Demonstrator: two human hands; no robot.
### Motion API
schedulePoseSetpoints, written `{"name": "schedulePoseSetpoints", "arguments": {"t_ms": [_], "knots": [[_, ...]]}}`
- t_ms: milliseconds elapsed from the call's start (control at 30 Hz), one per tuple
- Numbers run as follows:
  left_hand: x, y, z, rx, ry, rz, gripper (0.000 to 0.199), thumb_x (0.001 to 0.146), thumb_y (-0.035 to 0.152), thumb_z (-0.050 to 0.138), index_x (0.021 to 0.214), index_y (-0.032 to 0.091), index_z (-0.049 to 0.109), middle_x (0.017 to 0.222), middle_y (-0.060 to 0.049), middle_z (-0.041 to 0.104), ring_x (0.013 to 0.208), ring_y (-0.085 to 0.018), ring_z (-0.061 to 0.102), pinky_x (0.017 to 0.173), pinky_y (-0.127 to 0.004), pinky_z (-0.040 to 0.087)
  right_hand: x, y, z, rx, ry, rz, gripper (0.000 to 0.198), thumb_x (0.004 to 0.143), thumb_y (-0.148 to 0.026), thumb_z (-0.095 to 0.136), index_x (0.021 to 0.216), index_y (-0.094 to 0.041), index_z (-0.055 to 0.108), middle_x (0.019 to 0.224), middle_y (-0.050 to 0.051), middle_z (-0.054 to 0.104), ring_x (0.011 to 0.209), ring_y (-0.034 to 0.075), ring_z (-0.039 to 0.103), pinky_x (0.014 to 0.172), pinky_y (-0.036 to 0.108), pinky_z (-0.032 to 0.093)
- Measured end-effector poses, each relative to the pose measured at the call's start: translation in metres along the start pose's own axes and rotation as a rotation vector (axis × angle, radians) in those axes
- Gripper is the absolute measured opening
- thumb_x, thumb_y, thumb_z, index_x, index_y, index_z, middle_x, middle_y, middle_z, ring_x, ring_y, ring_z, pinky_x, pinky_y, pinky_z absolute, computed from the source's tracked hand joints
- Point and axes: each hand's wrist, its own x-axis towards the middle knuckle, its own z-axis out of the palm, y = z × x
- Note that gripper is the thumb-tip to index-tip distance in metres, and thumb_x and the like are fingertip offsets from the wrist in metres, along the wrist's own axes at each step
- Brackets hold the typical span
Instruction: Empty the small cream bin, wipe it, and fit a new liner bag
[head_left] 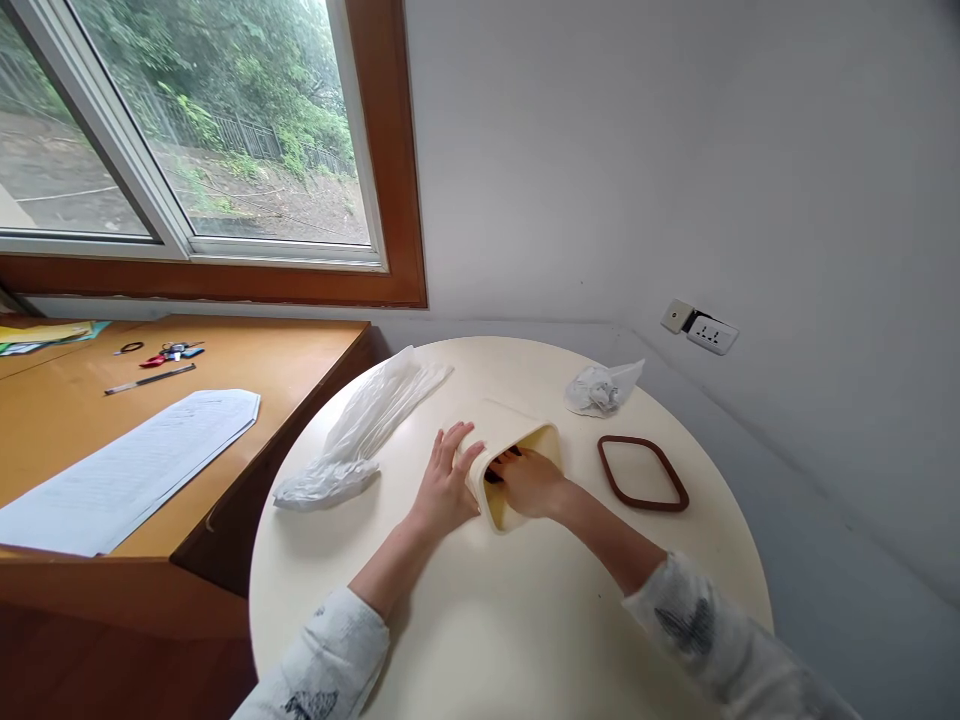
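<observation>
A cream plastic waste bin (551,440) lies tipped on its side on the round table, its mouth turned towards me. My left hand (448,485) holds the bin's left side near the rim, fingers spread along the wall. Inside the mouth is my right hand (531,482), fingers bent and partly hidden. A dark thing (493,474) shows at those fingertips; what it is I cannot make out. To the right lies a brown rounded-square ring (643,473), flat on the table. A crumpled white plastic bag (367,430) stretches out left of the bin.
A small clear bag with crumpled white stuff (602,389) sits at the back right of the round table (517,620). On the wooden desk (300,350) at left are papers (142,470), a pen (150,379) and keys (174,352). Walls and a window border the tables.
</observation>
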Motion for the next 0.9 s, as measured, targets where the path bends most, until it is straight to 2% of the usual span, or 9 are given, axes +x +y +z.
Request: {"name": "schedulePoseSetpoints", "arguments": {"t_ms": [200, 333, 433, 533, 667, 767, 833, 900], "knots": [[0.001, 0.002, -0.001, -0.061, -0.046, -0.055, 0.087, 0.063, 0.034, 0.072, 0.132, 0.026, 0.018, 0.134, -0.017, 0.028, 0.128, -0.034, 0.027, 0.104, -0.058, 0.019, -0.074, -0.01, -0.005, 0.147, 0.058, -0.122, 0.046, 0.083, -0.011, 0.034, 0.127, -0.016, 0.047, 0.13, 0.008, 0.05, 0.124, 0.02, 0.039, 0.108, 0.039, 0.019], [0.004, 0.013, -0.006, -0.138, -0.086, -0.108, 0.09, 0.061, 0.029, 0.073, 0.132, 0.026, 0.018, 0.135, -0.017, 0.026, 0.13, -0.035, 0.024, 0.104, -0.059, 0.018, -0.094, -0.011, -0.018, 0.273, -0.013, -0.168, 0.046, 0.085, -0.01, 0.03, 0.126, -0.02, 0.048, 0.133, 0.005, 0.047, 0.127, 0.017, 0.036, 0.109, 0.038, 0.017], [0.007, 0.018, -0.012, -0.196, -0.103, -0.141, 0.093, 0.059, 0.027, 0.075, 0.132, 0.026, 0.018, 0.136, -0.018, 0.025, 0.13, -0.035, 0.023, 0.103, -0.059, 0.02, -0.08, -0.009, -0.021, 0.287, -0.001, -0.183, 0.041, 0.084, -0.01, 0.031, 0.116, -0.021, 0.054, 0.125, 0.004, 0.054, 0.117, 0.018, 0.046, 0.106, 0.039, 0.022], [0.009, 0.018, -0.015, -0.241, -0.132, -0.139, 0.095, 0.058, 0.023, 0.074, 0.134, 0.027, 0.016, 0.136, -0.017, 0.023, 0.13, -0.035, 0.022, 0.103, -0.059, 0.021, -0.051, -0.008, -0.013, 0.266, 0.009, -0.17, 0.035, 0.083, -0.011, 0.034, 0.108, -0.02, 0.057, 0.116, 0.006, 0.059, 0.107, 0.021, 0.052, 0.1, 0.041, 0.03], [0.007, 0.016, -0.017, -0.299, -0.147, -0.142, 0.103, 0.057, 0.022, 0.076, 0.137, 0.029, 0.011, 0.139, -0.017, 0.02, 0.131, -0.035, 0.02, 0.103, -0.059, 0.021, -0.009, -0.006, 0.0, 0.329, -0.076, -0.1, 0.03, 0.083, -0.016, 0.038, 0.104, -0.02, 0.059, 0.111, 0.008, 0.06, 0.099, 0.024, 0.054, 0.085, 0.038, 0.041], [0.004, 0.014, -0.016, -0.334, -0.13, -0.189, 0.109, 0.057, 0.025, 0.078, 0.139, 0.029, 0.006, 0.143, -0.017, 0.015, 0.134, -0.035, 0.014, 0.103, -0.058, 0.023, 0.01, -0.003, 0.002, 0.378, -0.116, -0.063, 0.027, 0.083, -0.021, 0.041, 0.103, -0.021, 0.059, 0.104, 0.007, 0.063, 0.087, 0.022, 0.058, 0.074, 0.035, 0.045], [0.002, 0.013, -0.013, -0.347, -0.101, -0.214, 0.107, 0.06, 0.028, 0.076, 0.14, 0.029, 0.006, 0.146, -0.017, 0.012, 0.135, -0.035, 0.013, 0.104, -0.058, 0.023, 0.017, -0.001, 0.0, 0.414, -0.132, -0.037, 0.022, 0.082, -0.025, 0.044, 0.097, -0.021, 0.06, 0.095, 0.006, 0.065, 0.079, 0.021, 0.059, 0.069, 0.034, 0.046], [-0.001, 0.01, -0.01, -0.352, -0.041, -0.211, 0.096, 0.067, 0.026, 0.072, 0.14, 0.029, 0.01, 0.147, -0.015, 0.015, 0.135, -0.033, 0.017, 0.105, -0.058, 0.021, 0.021, 0.001, -0.003, 0.459, -0.134, -0.008, 0.018, 0.081, -0.025, 0.047, 0.089, -0.02, 0.062, 0.086, 0.006, 0.066, 0.074, 0.021, 0.059, 0.067, 0.034, 0.046]]}}
